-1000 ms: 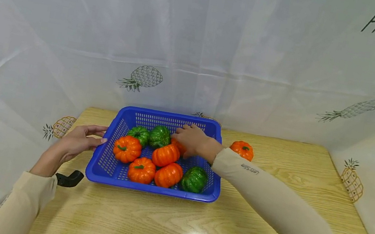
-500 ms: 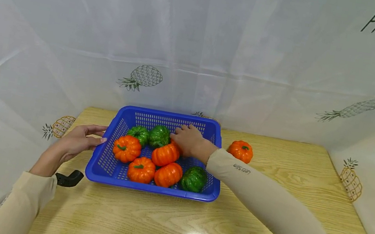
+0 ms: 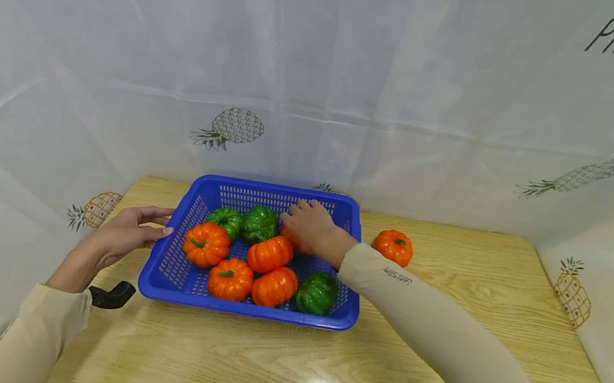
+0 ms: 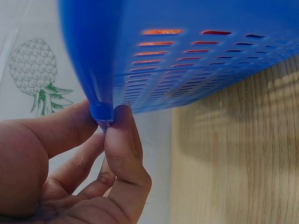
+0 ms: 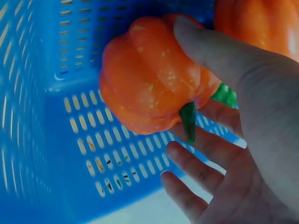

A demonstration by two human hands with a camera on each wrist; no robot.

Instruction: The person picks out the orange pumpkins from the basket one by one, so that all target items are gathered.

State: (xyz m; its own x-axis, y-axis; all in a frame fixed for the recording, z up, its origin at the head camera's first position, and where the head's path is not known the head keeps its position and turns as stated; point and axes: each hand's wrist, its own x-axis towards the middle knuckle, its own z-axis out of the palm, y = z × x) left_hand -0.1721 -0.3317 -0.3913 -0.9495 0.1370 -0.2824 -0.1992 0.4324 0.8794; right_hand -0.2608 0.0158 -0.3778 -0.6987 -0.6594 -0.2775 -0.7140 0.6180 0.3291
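A blue plastic basket (image 3: 244, 309) holds several orange pumpkins and green ones. At its left side, my left hand (image 3: 126, 232) pinches the rim between thumb and finger, as the left wrist view shows closely. My right hand (image 3: 313, 228) reaches into the back right part of the basket. There it grips an orange pumpkin (image 5: 145, 77) with a green stem, thumb on one side and fingers around the other. In the head view that hand hides most of this pumpkin. Beside it lie another orange pumpkin (image 3: 270, 254) and a dark green pumpkin (image 3: 261, 224).
One orange pumpkin (image 3: 394, 247) sits on the wooden table (image 3: 448, 296) right of the basket. A green pumpkin (image 3: 317, 293) lies in the basket's front right corner. A black curved piece (image 3: 111, 296) juts out by my left wrist. A pineapple-print sheet (image 3: 324, 86) hangs behind.
My right hand has shifted slightly left over the orange pumpkin, covering more of it, and the forearm has moved left too. The left hand has stayed at the basket's rim.
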